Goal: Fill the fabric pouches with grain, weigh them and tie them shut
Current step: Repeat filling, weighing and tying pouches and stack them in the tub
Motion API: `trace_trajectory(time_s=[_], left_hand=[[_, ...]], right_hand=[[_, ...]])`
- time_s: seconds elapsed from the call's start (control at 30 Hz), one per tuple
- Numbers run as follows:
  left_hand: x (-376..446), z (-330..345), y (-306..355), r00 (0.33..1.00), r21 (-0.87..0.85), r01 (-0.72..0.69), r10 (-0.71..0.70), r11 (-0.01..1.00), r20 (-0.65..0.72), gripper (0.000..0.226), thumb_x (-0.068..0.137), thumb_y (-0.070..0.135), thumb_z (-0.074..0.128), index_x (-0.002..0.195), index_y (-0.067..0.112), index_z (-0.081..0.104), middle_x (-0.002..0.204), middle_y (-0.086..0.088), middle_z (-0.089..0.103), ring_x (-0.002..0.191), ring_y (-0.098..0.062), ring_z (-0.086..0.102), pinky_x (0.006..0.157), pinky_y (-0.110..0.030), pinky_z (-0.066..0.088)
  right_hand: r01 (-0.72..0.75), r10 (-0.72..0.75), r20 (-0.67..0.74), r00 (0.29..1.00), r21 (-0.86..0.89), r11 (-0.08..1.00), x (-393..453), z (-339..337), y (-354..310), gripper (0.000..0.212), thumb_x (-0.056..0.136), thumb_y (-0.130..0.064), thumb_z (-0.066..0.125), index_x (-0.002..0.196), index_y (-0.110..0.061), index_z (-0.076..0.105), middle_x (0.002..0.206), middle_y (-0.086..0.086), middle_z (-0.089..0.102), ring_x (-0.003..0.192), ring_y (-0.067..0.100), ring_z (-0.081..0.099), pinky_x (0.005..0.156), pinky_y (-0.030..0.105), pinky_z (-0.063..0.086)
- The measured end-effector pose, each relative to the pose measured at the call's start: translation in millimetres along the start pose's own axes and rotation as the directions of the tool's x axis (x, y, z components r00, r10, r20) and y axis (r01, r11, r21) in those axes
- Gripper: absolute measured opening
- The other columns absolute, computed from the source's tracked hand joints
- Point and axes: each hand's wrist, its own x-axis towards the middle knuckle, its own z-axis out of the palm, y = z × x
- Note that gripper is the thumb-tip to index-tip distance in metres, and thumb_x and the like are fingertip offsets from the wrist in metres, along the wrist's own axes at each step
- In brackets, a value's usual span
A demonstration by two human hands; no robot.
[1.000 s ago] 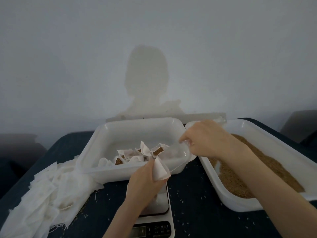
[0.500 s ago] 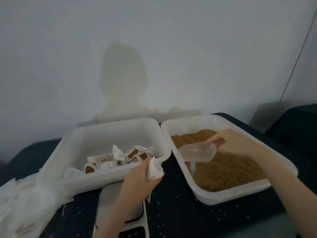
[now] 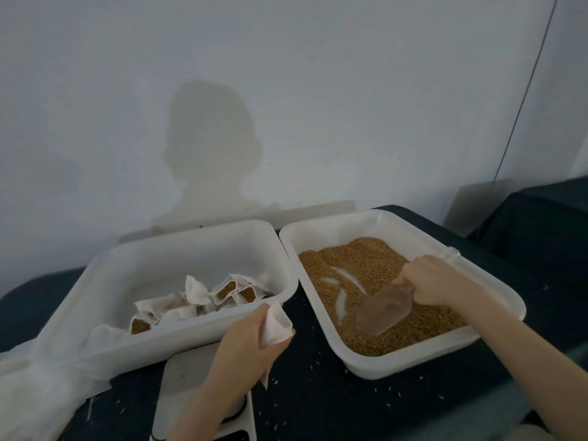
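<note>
- On the dark worktop (image 3: 318,405), two white plastic tubs sit side by side against a pale wall, their near corners almost meeting.
- The right tub (image 3: 413,358) holds brown grain (image 3: 366,265), spread thin enough that streaks of white floor show through near the middle.
- The right hand (image 3: 436,281) is curled round the handle of a clear plastic scoop (image 3: 385,310); the scoop's bowl lies down in the grain, mouth towards the near left wall of the tub.
- The left tub (image 3: 178,342) carries a cluster of small fabric pouches (image 3: 222,291), several open-topped with grain showing inside, bunched along its near side; the far half of the tub floor is bare.
- The left hand (image 3: 245,345) grips an unfilled white pouch (image 3: 275,323), held upright just in front of the left tub's near right corner, above the gap between the tubs.
- A white scale (image 3: 191,380) sits under that forearm, tucked partly beneath the left tub's near rim; its display is mostly out of view.
- A heap of loose white cloth (image 3: 35,386) spills over the worktop's left edge beside the left tub.
- Stray grains dot the dark cloth surface between and before the tubs, where an open strip runs to the near edge.
- The right tub's far corner sits near the worktop's right edge.
</note>
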Motion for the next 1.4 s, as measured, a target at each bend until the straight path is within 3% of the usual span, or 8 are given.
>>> trace_trajectory(time_s=[0.27,0.5,0.67,0.77,1.0,1.1,1.23,1.4], left_hand=[[-5.3,-4.1,-0.3,1.0,-0.02,0.008,-0.008,1.0,-0.004,0.021,0.078,0.05,0.064,0.08,0.036,0.049,0.073,0.013,0.058,0.074,0.005,0.054,0.058,-0.013,0.039],[-10.0,-7.8,-1.0,1.0,-0.015,0.005,-0.005,1.0,-0.008,0.02,0.081,0.047,0.065,0.081,0.034,0.051,0.073,0.012,0.058,0.069,0.0,0.054,0.059,-0.014,0.038],[-10.0,-11.1,-4.8,1.0,-0.021,0.021,-0.021,1.0,-0.004,0.019,0.082,0.049,0.064,0.09,0.035,0.053,0.08,0.011,0.061,0.074,-0.003,0.057,0.063,-0.015,0.041],[-8.6,-9.0,-5.8,0.999,-0.018,0.032,-0.032,0.999,0.001,0.02,0.081,0.05,0.064,0.088,0.036,0.052,0.078,0.011,0.06,0.073,-0.003,0.057,0.061,-0.015,0.041],[-8.5,-9.4,-8.7,0.998,0.006,0.05,-0.05,0.999,0.023,0.022,0.08,0.055,0.062,0.088,0.04,0.049,0.082,0.016,0.06,0.078,0.002,0.056,0.064,-0.015,0.044],[-9.1,-12.8,-10.1,0.996,0.025,0.073,-0.074,0.997,0.045,0.026,0.079,0.057,0.061,0.094,0.042,0.046,0.089,0.019,0.059,0.082,0.003,0.056,0.068,-0.014,0.043],[-12.4,-20.8,-12.4,0.998,0.003,0.06,-0.06,0.998,0.016,0.036,0.067,0.071,0.051,0.091,0.044,0.046,0.086,0.022,0.058,0.081,0.008,0.054,0.065,-0.015,0.04],[-18.0,-31.0,-21.0,0.997,0.023,0.073,-0.073,0.997,0.016,0.045,0.065,0.073,0.048,0.102,0.047,0.046,0.096,0.026,0.059,0.087,0.011,0.054,0.073,-0.014,0.044]], right_hand=[[0.049,-0.111,0.189,0.976,0.305,0.951,-3.1,10.4,-7.4,0.061,0.079,0.006,0.053,0.058,-0.05,0.064,0.055,-0.024,0.06,0.059,-0.002,0.055,0.059,0.016,0.047],[-0.004,-0.112,0.184,0.976,0.534,0.845,-3.0,7.6,-4.9,0.061,0.073,0.011,0.052,0.102,-0.039,0.071,0.067,-0.023,0.068,0.056,-0.004,0.053,0.059,0.014,0.041],[-0.011,-0.104,0.118,0.988,0.714,0.7,-5.2,2.1,-3.3,0.066,0.068,0.013,0.048,0.11,-0.033,0.07,0.107,-0.003,0.071,0.099,0.039,0.06,0.092,0.05,0.051],[0.001,-0.101,0.089,0.991,0.747,0.665,-5.1,-1.7,-6.1,0.065,0.067,0.013,0.048,0.099,-0.04,0.07,0.105,0.007,0.07,0.085,0.035,0.056,0.078,0.042,0.049],[0.103,-0.152,-0.015,0.988,0.799,0.593,-5.7,-24.2,-34.2,0.066,0.069,0.017,0.048,0.097,-0.039,0.071,0.099,-0.004,0.074,0.062,0.013,0.055,0.052,0.019,0.043],[0.194,-0.227,-0.069,0.972,0.782,0.593,-1.9,-37.2,-59.6,0.063,0.07,0.011,0.051,0.102,-0.04,0.072,0.104,-0.007,0.072,0.076,0.038,0.06,0.066,0.041,0.054],[0.265,-0.287,-0.101,0.953,0.739,0.619,1.1,-53.2,-92.3,0.066,0.07,0.01,0.051,0.094,-0.048,0.07,0.089,-0.026,0.07,0.067,-0.008,0.062,0.057,0.012,0.048],[0.279,-0.255,-0.123,0.959,0.56,0.78,3.0,-62.4,-116.9,0.047,0.079,-0.006,0.06,0.099,-0.048,0.069,0.087,-0.026,0.068,0.075,-0.02,0.058,0.066,0.016,0.05]])
